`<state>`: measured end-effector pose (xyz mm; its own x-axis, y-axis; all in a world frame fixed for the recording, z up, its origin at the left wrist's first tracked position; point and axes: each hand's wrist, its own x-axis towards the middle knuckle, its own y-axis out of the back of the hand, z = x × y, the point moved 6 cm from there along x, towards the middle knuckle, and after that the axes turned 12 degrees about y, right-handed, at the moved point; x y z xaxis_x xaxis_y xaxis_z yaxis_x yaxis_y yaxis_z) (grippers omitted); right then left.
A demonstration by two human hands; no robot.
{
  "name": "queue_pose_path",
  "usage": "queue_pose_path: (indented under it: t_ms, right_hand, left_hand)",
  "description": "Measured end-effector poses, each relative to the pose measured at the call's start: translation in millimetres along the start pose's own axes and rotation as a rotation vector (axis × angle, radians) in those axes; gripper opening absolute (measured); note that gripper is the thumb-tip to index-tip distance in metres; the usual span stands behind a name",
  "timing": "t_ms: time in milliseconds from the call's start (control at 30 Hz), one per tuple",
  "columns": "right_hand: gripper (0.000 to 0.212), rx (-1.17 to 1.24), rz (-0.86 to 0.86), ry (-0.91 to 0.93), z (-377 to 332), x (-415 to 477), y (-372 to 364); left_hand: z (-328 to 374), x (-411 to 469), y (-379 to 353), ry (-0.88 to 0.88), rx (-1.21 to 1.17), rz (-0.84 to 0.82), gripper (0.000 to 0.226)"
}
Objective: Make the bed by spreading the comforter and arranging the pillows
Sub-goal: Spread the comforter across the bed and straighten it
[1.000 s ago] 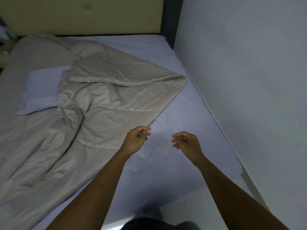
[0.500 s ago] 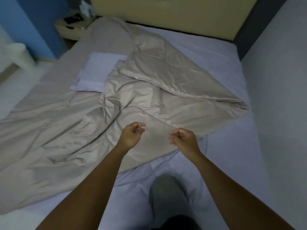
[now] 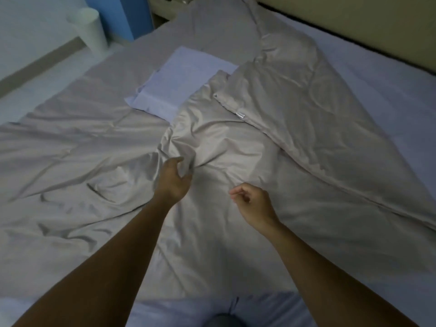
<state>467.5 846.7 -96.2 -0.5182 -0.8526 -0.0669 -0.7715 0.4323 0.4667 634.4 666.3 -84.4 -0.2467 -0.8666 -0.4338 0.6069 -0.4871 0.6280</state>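
Observation:
A beige comforter (image 3: pixel 236 232) lies rumpled across most of the bed, with one part folded back on itself at the right (image 3: pixel 306 109). A pale lavender pillow (image 3: pixel 179 90) rests flat on it, partly covered by the folded part. My left hand (image 3: pixel 173 180) hovers just over a bunched fold in the middle, fingers and thumb apart, holding nothing. My right hand (image 3: pixel 253 204) is over the comforter to the right of it, fingers loosely curled, nothing in them.
The lavender bedsheet (image 3: pixel 389 109) shows at the right and along the near edge. A tan headboard (image 3: pixel 354 24) runs along the far side. A white cylindrical bin (image 3: pixel 88 29) stands on the floor by a blue wall at the upper left.
The view has swung left and closer to the comforter. Both hands have come forward over it, and my left hand has opened toward the bunched fold.

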Motion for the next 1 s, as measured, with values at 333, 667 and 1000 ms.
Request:
queue_pose_path:
  t_ms: [333, 667, 1000]
  right_hand:
    - [0.036, -0.027, -0.092, 0.064, 65.2, 64.5, -22.9]
    - [0.045, -0.263, 0.081, 0.469, 13.7, 156.6, -39.5]
    - [0.098, -0.712, -0.591, 0.343, -7.2, 235.7, -84.5]
  left_hand:
    - [-54.3, 117.6, -36.8, 0.267, 0.065, 0.139, 0.104]
    - [-95.5, 52.6, -50.3, 0.083, 0.432, 0.163, 0.048]
    - [-135.6, -9.1, -41.1, -0.327, 0.756, 0.172, 0.051]
